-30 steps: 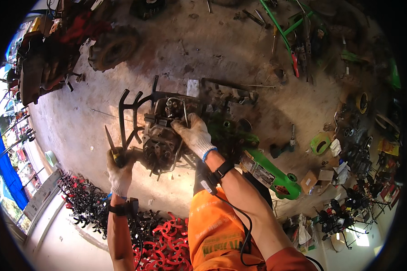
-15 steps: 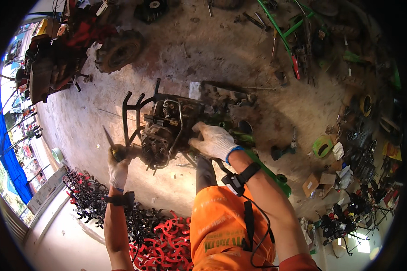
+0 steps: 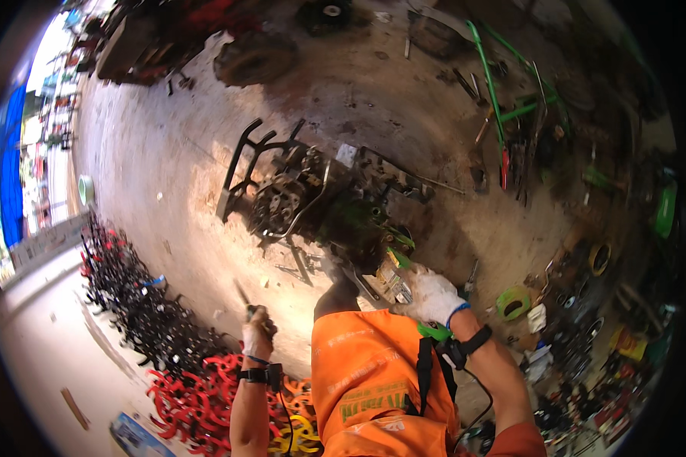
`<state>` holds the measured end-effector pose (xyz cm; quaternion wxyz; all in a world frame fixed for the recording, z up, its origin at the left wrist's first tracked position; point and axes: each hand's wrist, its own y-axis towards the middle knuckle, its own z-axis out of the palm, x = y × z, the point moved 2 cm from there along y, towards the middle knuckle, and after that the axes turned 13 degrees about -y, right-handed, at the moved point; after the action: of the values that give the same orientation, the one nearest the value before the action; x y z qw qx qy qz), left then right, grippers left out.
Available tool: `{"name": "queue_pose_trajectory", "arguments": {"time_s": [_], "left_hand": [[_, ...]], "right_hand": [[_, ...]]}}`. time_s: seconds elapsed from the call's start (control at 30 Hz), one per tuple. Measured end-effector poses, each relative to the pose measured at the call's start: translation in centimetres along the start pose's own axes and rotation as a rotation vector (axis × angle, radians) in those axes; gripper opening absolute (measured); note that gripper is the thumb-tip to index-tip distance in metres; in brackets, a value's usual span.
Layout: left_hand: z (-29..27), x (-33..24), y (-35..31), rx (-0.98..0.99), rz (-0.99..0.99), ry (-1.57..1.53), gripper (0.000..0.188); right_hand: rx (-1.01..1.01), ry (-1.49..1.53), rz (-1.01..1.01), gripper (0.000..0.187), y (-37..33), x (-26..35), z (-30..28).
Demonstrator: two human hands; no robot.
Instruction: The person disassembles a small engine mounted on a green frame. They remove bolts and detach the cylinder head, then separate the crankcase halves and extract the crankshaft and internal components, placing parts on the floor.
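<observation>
A thin metal shaft sticks up from my left hand (image 3: 259,333), whose gloved fingers are wrapped round what looks like a screwdriver (image 3: 243,295). It is held above the floor, left of my orange apron (image 3: 373,365). My right hand (image 3: 434,295), in a white glove with a blue cuff, is low beside the machine's green and metal near end; its fingertips are blurred, and I cannot tell whether they grip anything. The greasy engine (image 3: 278,204) with its dark tubular guard (image 3: 240,164) lies ahead, touched by neither hand at its left end.
Piles of black curved blades (image 3: 141,305) and red ones (image 3: 198,400) lie at the lower left. A green frame (image 3: 495,91) stands at the far right. Loose parts and a yellow-green ring (image 3: 514,303) lie on the right. A wheel (image 3: 255,57) is at the back.
My view has turned and shifted. My right hand has left the engine top and come nearer, to the machine's right end. My left hand has drawn back from the engine, still holding the screwdriver.
</observation>
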<state>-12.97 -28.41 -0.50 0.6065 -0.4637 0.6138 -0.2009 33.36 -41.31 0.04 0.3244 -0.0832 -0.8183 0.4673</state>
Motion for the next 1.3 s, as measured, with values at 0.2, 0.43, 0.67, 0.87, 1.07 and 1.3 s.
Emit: {"name": "queue_pose_trajectory", "arguments": {"time_s": [0.2, 0.43, 0.67, 0.87, 1.07, 1.3], "left_hand": [[-1.5, 9.8, -1.9, 0.044, -0.242, -0.054, 0.027], [-5.0, 18.2, 0.5, 0.057, -0.264, -0.045, 0.048], [-10.4, 29.9, 9.7, 0.033, -0.331, -0.157, 0.043], [-14.1, 38.1, 17.4, 0.019, -0.341, -0.14, 0.045], [-17.4, 42.7, 21.4, 0.0, -0.257, -0.004, 0.058], [-18.4, 46.0, 24.9, -0.002, -0.316, 0.134, 0.06]], "right_hand": [[0.012, -0.245, 0.08, 0.108, 0.1, 2.6, 1.8], [0.013, -0.36, 0.175, 0.108, 2.0, 3.3, 3.2], [-0.011, -0.517, 0.337, 0.108, 3.3, 3.3, 4.4], [-0.092, -0.567, 0.314, 0.108, 3.5, 4.4, 4.6], [-0.131, -0.573, 0.315, 0.108, 3.6, 5.2, 5.0], [-0.134, -0.572, 0.348, 0.11, 4.5, 5.4, 5.1]]}}
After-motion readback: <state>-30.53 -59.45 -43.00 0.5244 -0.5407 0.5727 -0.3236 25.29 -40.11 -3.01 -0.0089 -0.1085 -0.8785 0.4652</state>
